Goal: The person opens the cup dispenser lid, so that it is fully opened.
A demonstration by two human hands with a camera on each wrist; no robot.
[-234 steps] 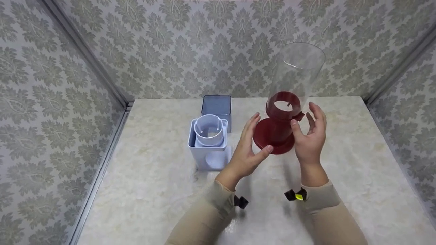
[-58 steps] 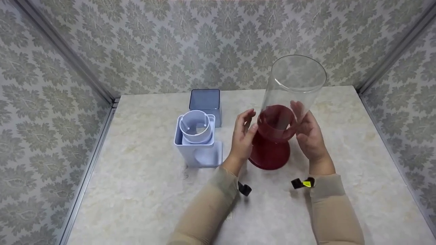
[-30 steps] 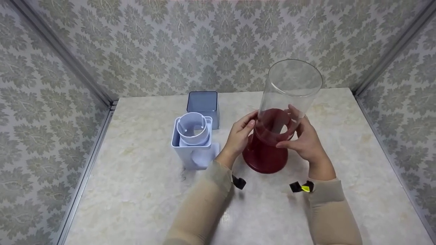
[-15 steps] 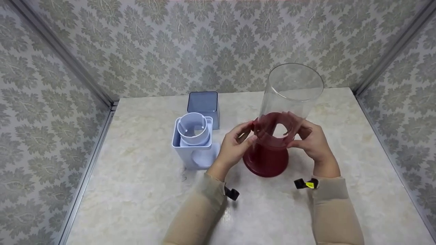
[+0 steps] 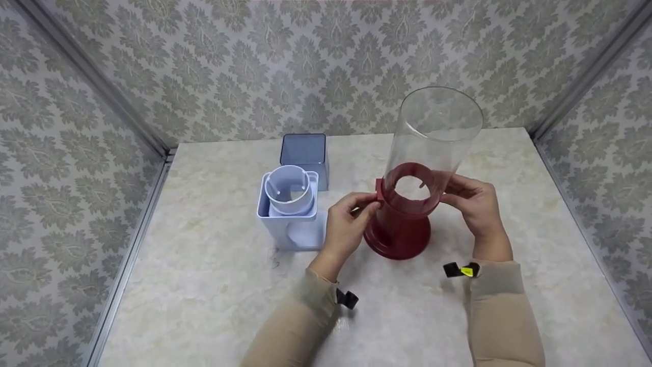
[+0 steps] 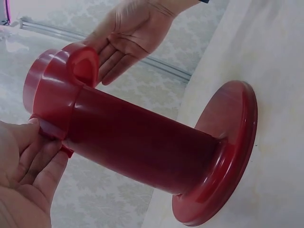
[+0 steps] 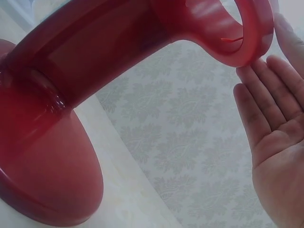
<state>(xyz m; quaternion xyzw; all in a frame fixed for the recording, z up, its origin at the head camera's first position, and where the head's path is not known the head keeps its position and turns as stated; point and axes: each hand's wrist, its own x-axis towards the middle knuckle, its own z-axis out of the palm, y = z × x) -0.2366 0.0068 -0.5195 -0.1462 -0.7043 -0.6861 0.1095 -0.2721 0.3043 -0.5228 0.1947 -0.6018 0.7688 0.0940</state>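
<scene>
A glossy red stand (image 5: 400, 237) with a round base, a column and a ring-shaped head (image 5: 392, 206) stands on the table. A tall clear open-topped cylinder (image 5: 438, 120) rises from the head. My left hand (image 5: 344, 227) pinches a small red tab (image 5: 379, 188) on the head's left side between thumb and fingers. My right hand (image 5: 479, 206) is at the opposite side of the head. In the right wrist view, the straight fingers (image 7: 270, 95) reach its lower edge, and the thumb lies on the far side. A small prong (image 7: 232, 40) shows inside the ring.
To the left stands a pale blue stand (image 5: 290, 232) with a round cup-like ring (image 5: 289, 204) in its square top. Behind it is a translucent dark-blue square container (image 5: 304, 150). Patterned walls (image 5: 336, 66) enclose the marbled table (image 5: 204, 285) at the back and sides.
The red stand has turned, and its small tab has gone from the right side to the left. My left hand now pinches that tab. My right hand has shifted slightly outward to the right.
</scene>
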